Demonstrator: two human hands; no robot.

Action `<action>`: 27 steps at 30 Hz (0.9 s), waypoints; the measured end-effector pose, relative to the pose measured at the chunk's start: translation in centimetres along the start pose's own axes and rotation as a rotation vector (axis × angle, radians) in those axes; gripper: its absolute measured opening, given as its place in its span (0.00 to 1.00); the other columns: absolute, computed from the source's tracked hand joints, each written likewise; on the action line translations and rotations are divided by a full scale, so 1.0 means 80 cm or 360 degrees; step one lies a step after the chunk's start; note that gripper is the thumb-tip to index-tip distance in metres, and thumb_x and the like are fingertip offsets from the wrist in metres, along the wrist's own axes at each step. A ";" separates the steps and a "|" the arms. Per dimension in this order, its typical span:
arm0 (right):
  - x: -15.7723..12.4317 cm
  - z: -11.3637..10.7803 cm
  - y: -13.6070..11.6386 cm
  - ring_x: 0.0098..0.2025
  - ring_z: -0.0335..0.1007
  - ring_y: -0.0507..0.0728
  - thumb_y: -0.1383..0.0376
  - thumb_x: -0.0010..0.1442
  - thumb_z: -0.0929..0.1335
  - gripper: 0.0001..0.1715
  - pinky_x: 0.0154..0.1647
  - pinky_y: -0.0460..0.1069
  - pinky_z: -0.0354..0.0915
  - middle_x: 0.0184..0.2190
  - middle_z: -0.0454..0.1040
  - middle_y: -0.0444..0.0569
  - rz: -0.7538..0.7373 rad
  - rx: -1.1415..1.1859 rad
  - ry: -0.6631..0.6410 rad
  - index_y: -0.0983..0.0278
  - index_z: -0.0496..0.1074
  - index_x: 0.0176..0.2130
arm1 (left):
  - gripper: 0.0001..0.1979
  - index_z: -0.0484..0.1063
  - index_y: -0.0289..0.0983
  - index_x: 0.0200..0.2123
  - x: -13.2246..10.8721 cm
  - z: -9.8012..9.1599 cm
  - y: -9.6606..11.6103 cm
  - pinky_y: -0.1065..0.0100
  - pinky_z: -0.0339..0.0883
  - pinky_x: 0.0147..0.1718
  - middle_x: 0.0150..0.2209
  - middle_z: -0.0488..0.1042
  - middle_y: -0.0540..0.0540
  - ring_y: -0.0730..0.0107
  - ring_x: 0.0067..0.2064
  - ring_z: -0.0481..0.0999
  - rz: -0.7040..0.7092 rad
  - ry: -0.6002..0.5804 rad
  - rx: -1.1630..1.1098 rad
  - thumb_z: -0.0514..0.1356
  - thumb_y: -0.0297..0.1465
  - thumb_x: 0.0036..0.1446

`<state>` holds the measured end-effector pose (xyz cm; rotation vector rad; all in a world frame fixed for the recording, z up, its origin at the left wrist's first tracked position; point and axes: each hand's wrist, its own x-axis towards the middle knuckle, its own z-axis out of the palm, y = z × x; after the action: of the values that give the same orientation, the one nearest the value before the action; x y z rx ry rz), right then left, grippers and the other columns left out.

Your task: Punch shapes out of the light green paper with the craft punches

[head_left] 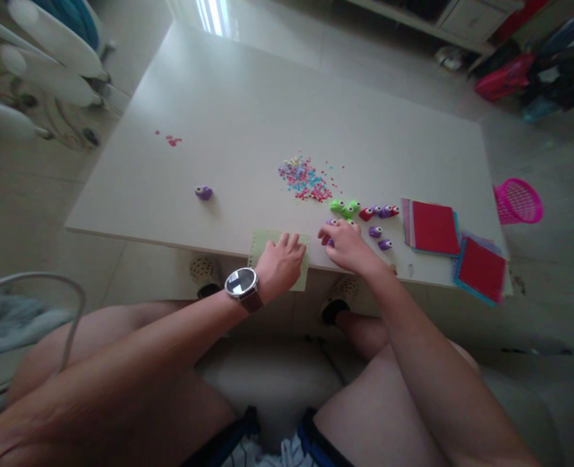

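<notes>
My left hand (281, 261), a watch on its wrist, lies on a light green paper sheet (260, 243) with fingers slightly apart. The sheet overhangs the table's near edge, and small holes run down its left side. My right hand (347, 246) is just right of the sheet, its fingers curled down on a purple craft punch (330, 241) that they mostly hide. Around that hand stand several small punches: green ones (351, 209), a red one (366, 214) and purple ones (375, 231). Another purple punch (203, 192) stands alone to the left.
Colourful paper confetti (306, 178) is heaped mid-table, with a few pink bits (173, 140) farther left. Two stacks of coloured paper, one (435, 227) beside the other (481, 269), lie at the right. A pink basket (517, 201) stands past the white table's (248, 97) right edge.
</notes>
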<state>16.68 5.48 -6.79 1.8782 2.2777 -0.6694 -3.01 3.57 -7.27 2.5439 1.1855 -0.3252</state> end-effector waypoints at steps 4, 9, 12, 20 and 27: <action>0.001 0.011 -0.001 0.64 0.66 0.70 0.76 0.64 0.64 0.26 0.61 0.66 0.58 0.53 0.80 0.59 0.0025 -0.0032 0.0021 0.63 0.78 0.57 | 0.17 0.71 0.32 0.61 0.001 0.002 -0.002 0.52 0.72 0.48 0.63 0.71 0.30 0.45 0.62 0.71 0.0011 0.0006 -0.0001 0.57 0.28 0.72; 0.000 0.007 -0.002 0.68 0.60 0.71 0.75 0.62 0.63 0.36 0.60 0.65 0.57 0.67 0.71 0.63 0.0011 0.0038 0.0253 0.64 0.72 0.66 | 0.16 0.72 0.32 0.60 0.000 0.005 -0.004 0.53 0.72 0.48 0.62 0.71 0.30 0.45 0.62 0.70 0.0018 0.0028 0.0005 0.56 0.28 0.72; 0.000 0.004 -0.002 0.65 0.64 0.71 0.75 0.61 0.63 0.32 0.59 0.64 0.56 0.59 0.77 0.61 0.0025 0.0084 0.0231 0.64 0.75 0.61 | 0.16 0.72 0.32 0.59 -0.001 0.005 -0.004 0.53 0.71 0.48 0.62 0.71 0.31 0.46 0.61 0.70 0.0019 0.0037 -0.0008 0.57 0.28 0.72; 0.011 0.021 -0.006 0.66 0.66 0.69 0.76 0.59 0.63 0.31 0.64 0.66 0.53 0.54 0.81 0.60 0.0036 0.0265 0.0144 0.64 0.74 0.58 | 0.17 0.71 0.32 0.60 0.000 0.005 -0.001 0.51 0.70 0.50 0.63 0.70 0.29 0.44 0.62 0.69 0.0019 0.0022 -0.0011 0.58 0.28 0.70; 0.025 0.025 -0.009 0.76 0.53 0.69 0.76 0.56 0.62 0.40 0.71 0.68 0.49 0.70 0.68 0.64 0.0088 0.0365 0.0290 0.67 0.70 0.66 | 0.17 0.71 0.33 0.60 0.000 0.007 -0.003 0.52 0.71 0.49 0.63 0.71 0.30 0.45 0.62 0.70 0.0023 0.0045 0.0018 0.57 0.28 0.71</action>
<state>15.21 6.38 -9.10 2.1800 2.3318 -0.8139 -3.25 3.50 -7.80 2.5739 1.1779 -0.2943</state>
